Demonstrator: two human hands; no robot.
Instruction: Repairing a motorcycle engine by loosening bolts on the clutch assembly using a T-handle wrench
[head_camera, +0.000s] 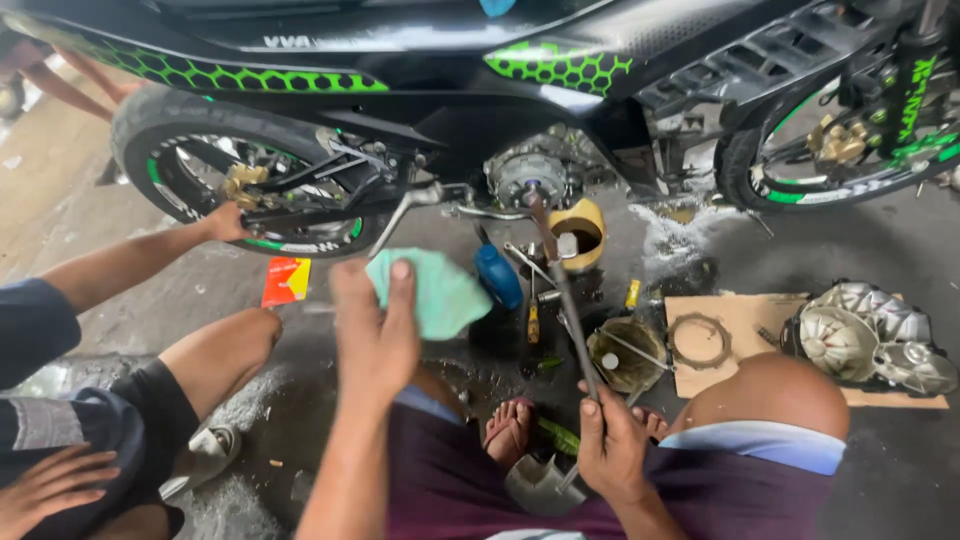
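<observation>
2 hands: left hand (375, 335) on green cloth (438, 290), right hand (610, 445) on long wrench (560, 285).

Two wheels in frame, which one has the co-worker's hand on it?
The wheel on the left of the picture: the co-worker's hand rests at its lower rim. The wheel on the right has no hand near it.

The scene is lit by soft, even daylight, brightest at the upper left, where the floor (40, 170) is washed out to a pale tone. A white sheen is thrown across the glossy black bodywork of the motorcycle (420, 40). Deep shadow is held beneath the engine (530, 175) (detail there is largely lost). Straight lines are bowed towards the edges by a wide lens. Slight motion blur is seen on the left hand (375, 335) and the green cloth (435, 290); the right hand (610, 450) is rendered somewhat sharper.
</observation>
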